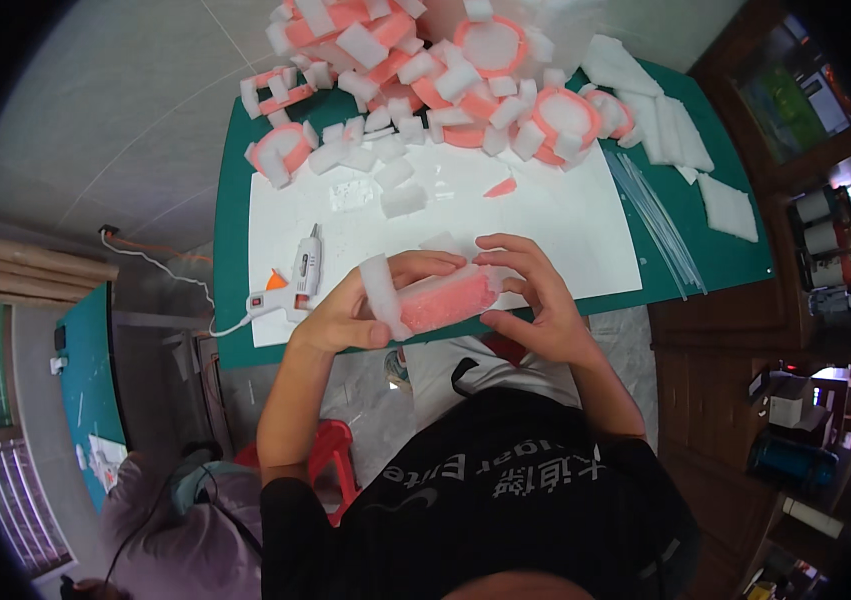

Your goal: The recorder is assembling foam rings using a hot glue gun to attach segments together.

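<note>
Pink foam strip (442,298) with a white foam block (382,293) at its left end, held in both hands above the near bench (235,250) edge.
Left hand (345,315) clamps the white block end; right hand (535,300) presses fingers along the strip's right end. Behind lies a white sheet (565,230) with a glue gun (300,280), then a heap of finished pink-and-white foam rings (425,70) and clear glue sticks (660,225).

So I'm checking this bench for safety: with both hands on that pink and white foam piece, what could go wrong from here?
1. The glue gun lies on the white sheet right beside the left hand; if hot, its tip could burn fingers or mark the sheet.
2. Its cord hangs off the mat's edge and could snag, dragging the gun.
3. The stacked foam pieces at the far edge look loosely piled and might topple.
</note>
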{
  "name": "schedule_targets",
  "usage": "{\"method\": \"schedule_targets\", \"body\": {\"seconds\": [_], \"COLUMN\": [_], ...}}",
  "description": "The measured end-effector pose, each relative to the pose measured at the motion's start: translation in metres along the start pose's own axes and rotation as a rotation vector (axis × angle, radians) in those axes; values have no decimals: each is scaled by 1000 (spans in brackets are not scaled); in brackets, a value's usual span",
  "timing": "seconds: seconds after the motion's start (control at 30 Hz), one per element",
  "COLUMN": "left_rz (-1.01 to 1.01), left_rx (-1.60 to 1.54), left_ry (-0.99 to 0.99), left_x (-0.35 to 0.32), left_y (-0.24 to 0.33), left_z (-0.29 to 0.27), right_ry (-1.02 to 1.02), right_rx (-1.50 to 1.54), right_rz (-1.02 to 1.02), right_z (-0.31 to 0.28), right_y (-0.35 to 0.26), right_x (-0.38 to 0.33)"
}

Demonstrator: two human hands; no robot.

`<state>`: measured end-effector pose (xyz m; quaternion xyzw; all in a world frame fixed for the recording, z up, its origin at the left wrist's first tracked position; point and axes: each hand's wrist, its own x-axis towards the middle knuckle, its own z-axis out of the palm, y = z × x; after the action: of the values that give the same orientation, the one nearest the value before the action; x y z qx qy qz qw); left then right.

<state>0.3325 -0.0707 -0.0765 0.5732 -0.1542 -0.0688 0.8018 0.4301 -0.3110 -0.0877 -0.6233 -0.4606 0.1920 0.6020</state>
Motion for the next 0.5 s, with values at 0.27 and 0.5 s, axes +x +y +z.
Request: {"method": "schedule_targets", "body": {"seconds": [0.27, 0.5], "left_rz": [-6, 100], "left_rx": [6, 41], "left_ry": [24, 164], "left_x": [21, -18], "left_y": [-33, -23], "left_z": [21, 12], "right_ry": [35, 72], "right_rx": [301, 502], "right_rz": [18, 136], "right_z": [-28, -40], "right_y": [28, 38], "right_x": [-15, -26]}}
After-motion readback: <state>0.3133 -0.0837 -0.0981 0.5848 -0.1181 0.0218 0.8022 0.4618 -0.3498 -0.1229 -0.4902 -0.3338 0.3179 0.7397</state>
